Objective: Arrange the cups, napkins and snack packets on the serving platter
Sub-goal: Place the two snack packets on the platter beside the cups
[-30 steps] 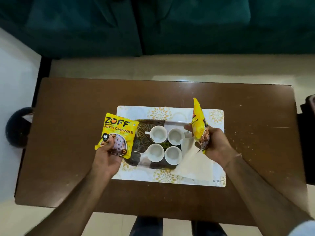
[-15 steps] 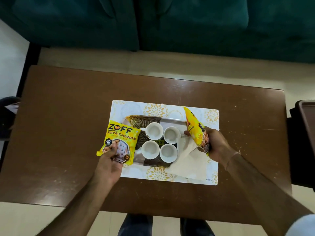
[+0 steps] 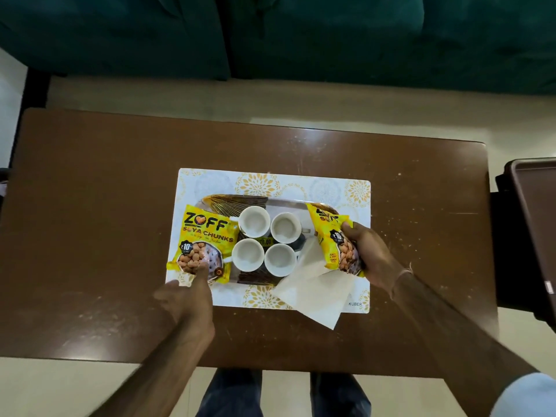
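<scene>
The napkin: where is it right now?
In the head view the napkin lies at the platter's near right corner, beside the cups, partly under the packet in the right hand.

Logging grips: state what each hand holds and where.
Right hand grips the right snack packet by its right edge. Left hand only touches the left packet.

Four cups [image 3: 267, 239] stand in a square on the platter [image 3: 231, 203], which lies on a mat [image 3: 207, 180] on the table [image 3: 99, 212]; one packet [image 3: 204, 240] lies left of them, another [image 3: 334, 236] right, over a napkin [image 3: 313, 290].
</scene>
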The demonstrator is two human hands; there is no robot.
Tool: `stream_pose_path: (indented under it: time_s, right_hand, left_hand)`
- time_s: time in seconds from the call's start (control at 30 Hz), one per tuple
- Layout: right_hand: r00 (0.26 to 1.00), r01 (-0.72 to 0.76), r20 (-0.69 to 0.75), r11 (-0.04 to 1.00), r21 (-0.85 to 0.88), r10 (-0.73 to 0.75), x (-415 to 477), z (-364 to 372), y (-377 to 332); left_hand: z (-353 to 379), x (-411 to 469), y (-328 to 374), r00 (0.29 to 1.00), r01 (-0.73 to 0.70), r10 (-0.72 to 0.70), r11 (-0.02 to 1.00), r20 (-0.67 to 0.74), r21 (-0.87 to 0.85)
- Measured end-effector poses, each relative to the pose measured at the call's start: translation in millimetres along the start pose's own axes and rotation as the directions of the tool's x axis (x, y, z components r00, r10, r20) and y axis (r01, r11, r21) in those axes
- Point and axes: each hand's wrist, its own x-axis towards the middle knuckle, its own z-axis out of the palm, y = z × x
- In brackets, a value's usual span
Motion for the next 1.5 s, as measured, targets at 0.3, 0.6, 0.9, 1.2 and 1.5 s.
stream_pose_path:
  time_s: [0.3, 0.6, 0.9, 1.2, 1.5]
  right_hand:
    - [0.994, 0.099, 0.06, 0.993, -0.066, -0.095, 9, -4, 9]
    - [0.97, 0.186, 0.184, 0.975, -0.12, -0.162, 14, -1, 2]
    - [0.946, 0.254, 0.252, 0.951, -0.178, -0.206, 25, 0, 1]
    - [0.948, 0.311, 0.118, 0.933, -0.178, -0.294, 26, -7, -9]
    - [0.943, 0.332, 0.102, 0.884, -0.328, -0.316, 0, -37, 14]
  left_hand:
    - [35, -97, -66, 0.578, 0.524, -0.466, 0.841, 0.67, 0.133]
    - [63, -118, -68, 0.567, 0.631, -0.49, 0.775, 0.663, 0.033]
    - [75, -119, -59, 0.514, 0.71, -0.546, 0.704, 0.662, 0.029]
    - [103, -125, -47, 0.549, 0.747, -0.412, 0.632, 0.727, -0.205]
    - [90, -114, -40, 0.482, 0.773, -0.366, 0.606, 0.796, -0.19]
